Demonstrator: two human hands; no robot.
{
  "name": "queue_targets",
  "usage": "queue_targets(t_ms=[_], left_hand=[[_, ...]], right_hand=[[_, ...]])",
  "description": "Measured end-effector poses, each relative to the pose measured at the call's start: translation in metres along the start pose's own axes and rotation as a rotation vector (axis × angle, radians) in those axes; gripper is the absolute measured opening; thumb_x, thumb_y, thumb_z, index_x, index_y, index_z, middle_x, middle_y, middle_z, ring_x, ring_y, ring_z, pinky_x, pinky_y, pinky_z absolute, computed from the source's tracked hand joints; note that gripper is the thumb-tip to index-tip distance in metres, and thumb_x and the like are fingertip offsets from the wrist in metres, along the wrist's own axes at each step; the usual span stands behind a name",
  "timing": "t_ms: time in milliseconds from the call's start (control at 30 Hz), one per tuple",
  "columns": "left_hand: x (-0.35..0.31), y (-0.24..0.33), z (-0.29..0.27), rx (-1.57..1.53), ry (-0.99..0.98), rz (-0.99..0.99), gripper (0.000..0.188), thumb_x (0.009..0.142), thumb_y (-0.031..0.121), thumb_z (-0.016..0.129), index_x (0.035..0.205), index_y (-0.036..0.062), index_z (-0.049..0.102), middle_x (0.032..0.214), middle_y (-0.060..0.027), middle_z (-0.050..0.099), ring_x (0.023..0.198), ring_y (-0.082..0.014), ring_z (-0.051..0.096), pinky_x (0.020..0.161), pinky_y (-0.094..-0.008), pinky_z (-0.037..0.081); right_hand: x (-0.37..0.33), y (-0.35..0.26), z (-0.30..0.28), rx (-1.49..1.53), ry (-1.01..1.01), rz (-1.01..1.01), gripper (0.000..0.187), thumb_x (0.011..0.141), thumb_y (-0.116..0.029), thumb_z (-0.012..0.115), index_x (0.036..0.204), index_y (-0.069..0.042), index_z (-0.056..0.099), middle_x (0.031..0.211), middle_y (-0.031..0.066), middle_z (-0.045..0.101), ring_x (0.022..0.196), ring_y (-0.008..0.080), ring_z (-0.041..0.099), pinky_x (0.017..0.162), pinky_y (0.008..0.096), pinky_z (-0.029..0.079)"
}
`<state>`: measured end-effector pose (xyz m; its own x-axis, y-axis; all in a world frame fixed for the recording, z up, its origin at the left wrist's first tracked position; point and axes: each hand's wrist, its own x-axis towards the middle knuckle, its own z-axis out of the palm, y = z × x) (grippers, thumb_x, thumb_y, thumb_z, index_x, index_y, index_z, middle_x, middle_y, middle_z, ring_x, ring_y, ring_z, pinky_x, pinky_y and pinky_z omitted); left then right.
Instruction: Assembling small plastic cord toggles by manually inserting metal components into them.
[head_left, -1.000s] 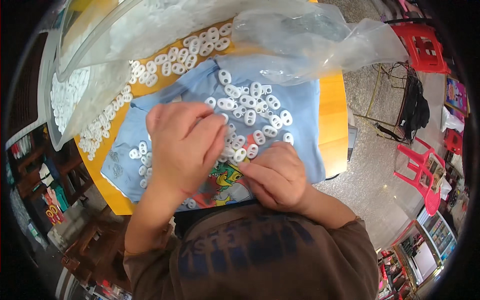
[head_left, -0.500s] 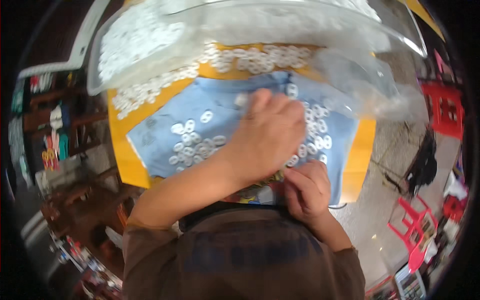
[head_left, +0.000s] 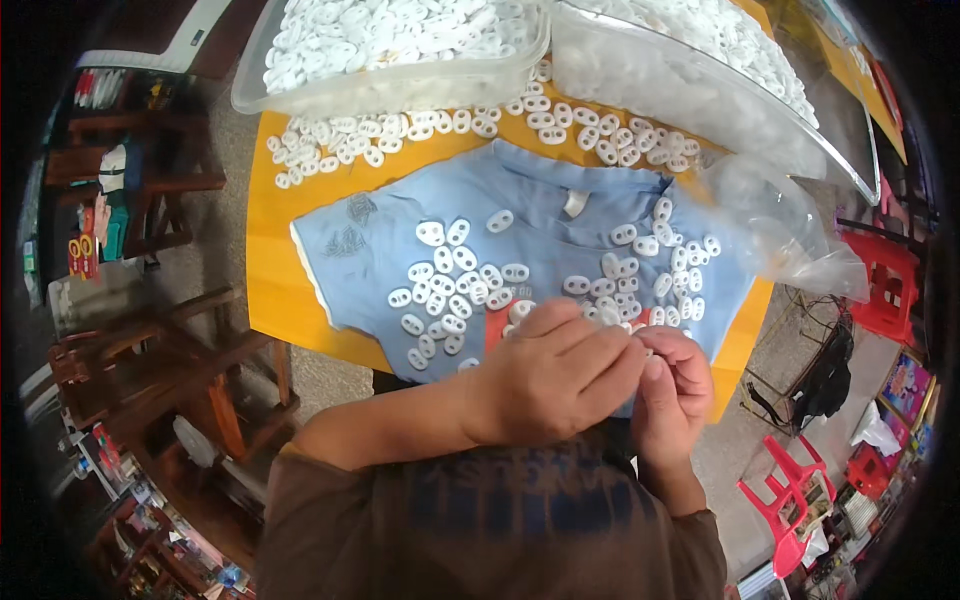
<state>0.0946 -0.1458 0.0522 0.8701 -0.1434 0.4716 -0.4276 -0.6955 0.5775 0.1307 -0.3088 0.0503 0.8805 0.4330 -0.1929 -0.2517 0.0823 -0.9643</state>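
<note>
My left hand (head_left: 560,375) is closed with its fingers curled, meeting my right hand (head_left: 675,395) over the near edge of a light blue T-shirt (head_left: 395,215). The right thumb and forefinger are pinched on a small whitish thing, mostly hidden; whether the left fingers hold it too is concealed. Spread over the shirt are loose white oval two-hole plastic pieces (head_left: 464,258), some just beyond the knuckles. The shirt lies on a yellow tabletop (head_left: 300,335).
Two clear plastic tubs, left (head_left: 390,85) and right (head_left: 690,105), hold heaps of similar white pieces at the far side. More pieces (head_left: 350,135) line their front. A clear plastic bag (head_left: 790,225) droops at right. Red plastic stools (head_left: 790,500) and wooden furniture (head_left: 215,400) stand around.
My left hand has come back from the middle of the shirt to meet my right hand near my body. The view has shifted, showing more of the shirt and tubs.
</note>
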Motion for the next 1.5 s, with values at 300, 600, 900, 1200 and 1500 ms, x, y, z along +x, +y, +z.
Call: queue_targets(t_ms=[300,600,900,1200,1500], left_hand=[[-0.024,-0.006,-0.008,-0.705,-0.079,-0.479,0.019,0.073,0.001,0.065,0.090,0.0052,0.060,0.084,-0.0046,0.057,0.074,-0.0171,0.055,0.064,-0.0262,0.042],[-0.033,-0.002,-0.018,-1.226,0.005,-0.938,0.014,0.081,0.003,0.059,0.094,0.0042,0.058,0.086,-0.0020,0.056,0.073,-0.0081,0.051,0.061,-0.0203,0.041],[-0.054,-0.011,-0.033,-1.726,0.142,-1.159,0.029,0.083,0.010,0.060,0.111,0.0046,0.052,0.100,-0.0037,0.053,0.087,-0.0096,0.054,0.069,-0.0213,0.047],[-0.082,-0.028,-0.052,-1.056,0.432,-0.732,0.015,0.084,0.000,0.055,0.099,0.0021,0.057,0.094,-0.0055,0.051,0.077,-0.0084,0.051,0.065,-0.0198,0.042],[-0.114,-0.061,-0.090,-0.824,0.662,-0.834,0.019,0.082,-0.006,0.055,0.100,-0.0024,0.057,0.093,-0.0057,0.051,0.071,-0.0072,0.049,0.062,-0.0175,0.041]], right_hand=[[-0.003,0.002,0.009,0.097,-0.060,0.202,0.011,0.082,0.000,0.058,0.093,0.001,0.058,0.090,0.0071,0.058,0.085,0.0120,0.053,0.077,0.0245,0.042],[0.001,-0.001,0.031,0.172,-0.022,0.254,0.008,0.082,0.003,0.057,0.090,0.000,0.057,0.086,0.0049,0.059,0.076,0.0107,0.056,0.068,0.0225,0.046],[0.016,0.000,0.069,0.191,-0.084,0.268,0.011,0.082,0.003,0.057,0.092,-0.001,0.056,0.085,0.0058,0.060,0.078,0.0109,0.058,0.070,0.0239,0.048],[0.036,-0.006,0.104,0.141,-0.168,0.453,0.014,0.081,-0.002,0.060,0.092,-0.001,0.052,0.080,0.0067,0.059,0.070,0.0090,0.056,0.057,0.0221,0.046],[0.110,0.013,0.160,-0.985,-0.494,-0.536,0.014,0.067,-0.003,0.066,0.075,-0.005,0.055,0.070,0.0082,0.054,0.066,0.0279,0.053,0.057,0.0357,0.040]])
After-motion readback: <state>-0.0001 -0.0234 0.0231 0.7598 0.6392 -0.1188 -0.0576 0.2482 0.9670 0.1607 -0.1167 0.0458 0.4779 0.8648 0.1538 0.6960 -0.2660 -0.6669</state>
